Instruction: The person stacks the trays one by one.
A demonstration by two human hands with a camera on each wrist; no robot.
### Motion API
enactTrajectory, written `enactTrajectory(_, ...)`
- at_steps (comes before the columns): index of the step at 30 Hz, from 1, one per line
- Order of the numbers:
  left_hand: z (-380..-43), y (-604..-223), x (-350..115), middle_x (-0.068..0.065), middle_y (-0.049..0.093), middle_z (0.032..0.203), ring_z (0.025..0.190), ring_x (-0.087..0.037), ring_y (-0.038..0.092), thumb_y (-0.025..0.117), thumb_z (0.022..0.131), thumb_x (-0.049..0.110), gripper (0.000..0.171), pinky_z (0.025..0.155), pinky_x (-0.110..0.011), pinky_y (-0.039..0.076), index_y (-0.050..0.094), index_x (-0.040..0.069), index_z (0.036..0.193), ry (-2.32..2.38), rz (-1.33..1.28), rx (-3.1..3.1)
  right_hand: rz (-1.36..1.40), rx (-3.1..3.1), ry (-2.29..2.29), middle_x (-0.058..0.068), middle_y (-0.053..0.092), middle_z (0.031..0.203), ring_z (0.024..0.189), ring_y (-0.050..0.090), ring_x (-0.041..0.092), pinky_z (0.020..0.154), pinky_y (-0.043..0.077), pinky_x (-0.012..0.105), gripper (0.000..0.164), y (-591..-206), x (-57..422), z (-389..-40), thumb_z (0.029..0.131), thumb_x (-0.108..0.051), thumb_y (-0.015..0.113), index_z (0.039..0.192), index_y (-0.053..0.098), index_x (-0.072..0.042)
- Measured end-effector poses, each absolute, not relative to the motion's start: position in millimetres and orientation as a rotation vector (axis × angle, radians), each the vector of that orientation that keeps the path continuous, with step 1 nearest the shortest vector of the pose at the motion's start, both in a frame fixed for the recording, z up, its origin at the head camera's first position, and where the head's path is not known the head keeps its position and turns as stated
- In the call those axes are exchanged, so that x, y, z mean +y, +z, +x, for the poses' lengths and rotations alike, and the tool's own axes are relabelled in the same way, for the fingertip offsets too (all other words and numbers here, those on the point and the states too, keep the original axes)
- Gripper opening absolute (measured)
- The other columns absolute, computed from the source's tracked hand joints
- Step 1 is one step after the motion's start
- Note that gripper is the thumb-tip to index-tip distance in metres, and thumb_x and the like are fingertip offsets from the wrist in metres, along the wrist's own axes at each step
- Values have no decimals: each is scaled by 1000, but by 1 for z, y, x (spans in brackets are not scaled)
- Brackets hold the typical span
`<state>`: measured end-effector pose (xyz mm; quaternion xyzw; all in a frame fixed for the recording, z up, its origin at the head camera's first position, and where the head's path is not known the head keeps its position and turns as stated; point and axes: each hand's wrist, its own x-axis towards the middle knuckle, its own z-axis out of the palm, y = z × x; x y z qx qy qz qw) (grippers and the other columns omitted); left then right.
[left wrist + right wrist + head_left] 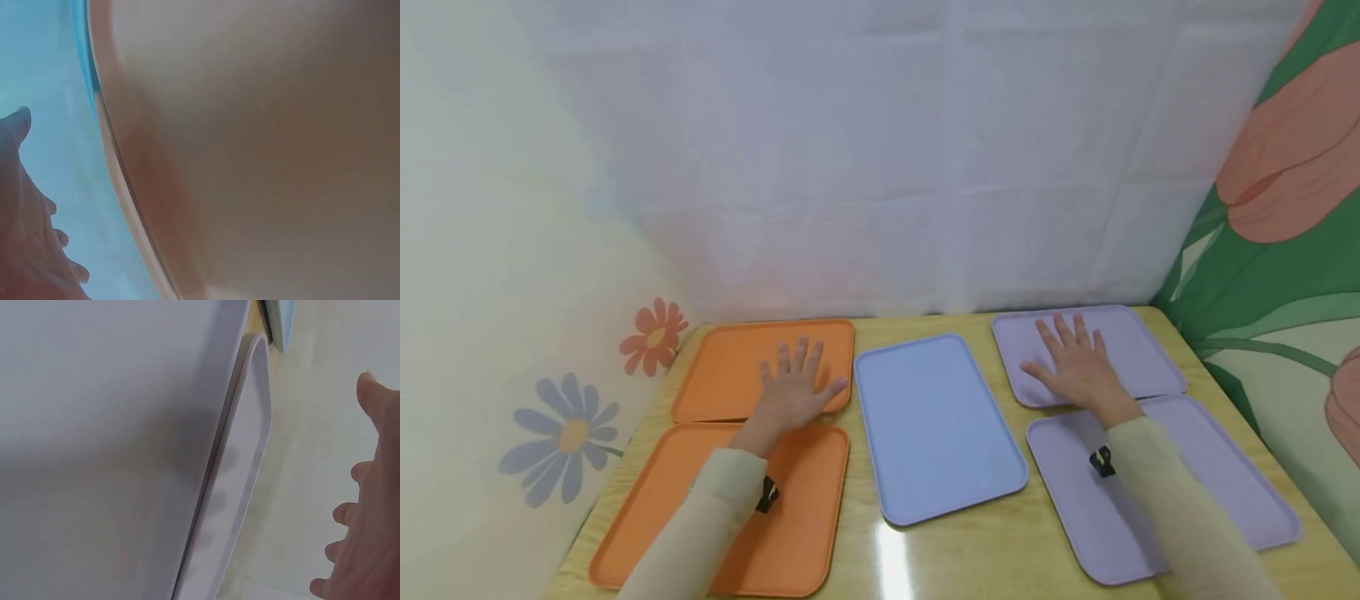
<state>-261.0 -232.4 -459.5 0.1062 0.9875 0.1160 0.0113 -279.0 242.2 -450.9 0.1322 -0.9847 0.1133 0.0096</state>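
My left hand (pixel 792 393) is spread flat over the two orange trays, its fingers over the far orange tray (pixel 722 367) and the forearm across the near orange tray (pixel 797 533). On the other side, my right hand (pixel 1078 371) has its fingers fanned out above the far purple tray (pixel 1138 358); its forearm crosses the near purple tray (pixel 1210 467). Neither hand holds anything. In the left wrist view the left hand (pixel 31 231) shows at the left edge, and the right hand (pixel 369 506) appears at the right edge of the right wrist view, both with fingers extended.
A light blue tray (pixel 936 425) lies slightly turned between the orange and purple pairs. All the trays rest on a wooden table (pixel 955 550). A white cloth (pixel 865 167) hangs behind it, with flower-printed cloths (pixel 1285 283) at both sides.
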Motion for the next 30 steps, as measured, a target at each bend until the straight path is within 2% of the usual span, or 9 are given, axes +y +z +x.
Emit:
enactTrajectory(4, -259, -461, -222, -17, -4, 169, 151, -48, -11, 30, 98, 73, 94, 115, -75, -3, 6, 10, 164, 357, 356, 3087, 444, -3043, 342, 28, 10, 165, 150, -2, 53, 117, 3, 73, 86, -452, 234, -279, 100, -62, 44, 161, 21, -6)
enactTrajectory(7, -257, -460, -213, -20, 3, 168, 152, -48, -3, 34, 100, 69, 92, 117, -73, 3, 12, 7, 163, 398, 372, 3100, 468, -3015, 338, 28, 14, 165, 150, 3, 52, 117, 7, 72, 83, -453, 227, -280, 100, -59, 46, 160, 24, -6)
enactTrajectory(12, -249, -453, -196, -27, 23, 161, 146, -50, 22, 46, 100, 60, 88, 115, -68, 26, 26, -4, 157, 479, 390, 3123, 519, -2973, 340, 28, 24, 161, 147, 19, 52, 116, 21, 70, 79, -455, 215, -280, 100, -53, 52, 159, 29, -5)
enactTrajectory(16, -241, -449, -182, -31, 31, 154, 139, -51, 31, 57, 97, 53, 86, 109, -64, 38, 28, -6, 154, 602, 326, 3044, 554, -2979, 379, 30, 33, 156, 140, 32, 52, 110, 33, 68, 78, -458, 207, -278, 101, -51, 54, 158, 30, -3)
enactTrajectory(19, -235, -446, -174, -33, 33, 149, 134, -51, 38, 66, 93, 45, 88, 106, -62, 42, 28, -6, 154, 728, 252, 2945, 557, -3007, 469, 31, 36, 153, 139, 34, 51, 109, 37, 66, 76, -457, 200, -277, 101, -48, 55, 157, 31, -2)
enactTrajectory(23, -228, -445, -166, -35, 36, 147, 125, -50, 49, 72, 90, 38, 90, 101, -60, 47, 27, -7, 154, 817, 163, 2846, 557, -3050, 582, 32, 37, 151, 140, 34, 49, 112, 36, 63, 76, -457, 193, -278, 101, -44, 57, 157, 31, 0)
enactTrajectory(27, -224, -447, -163, -36, 38, 147, 129, -50, 48, 75, 89, 33, 89, 104, -60, 45, 28, -11, 152, 843, 130, 2795, 572, -3071, 637, 34, 39, 149, 139, 37, 48, 115, 34, 61, 76, -457, 187, -282, 99, -41, 60, 155, 32, 3)
enactTrajectory(30, -220, -448, -161, -36, 45, 142, 127, -47, 51, 78, 87, 27, 89, 104, -57, 47, 31, -15, 149, 894, 149, 2762, 584, -3075, 694, 32, 47, 143, 132, 46, 46, 112, 38, 59, 73, -458, 183, -285, 99, -36, 63, 152, 36, 5)
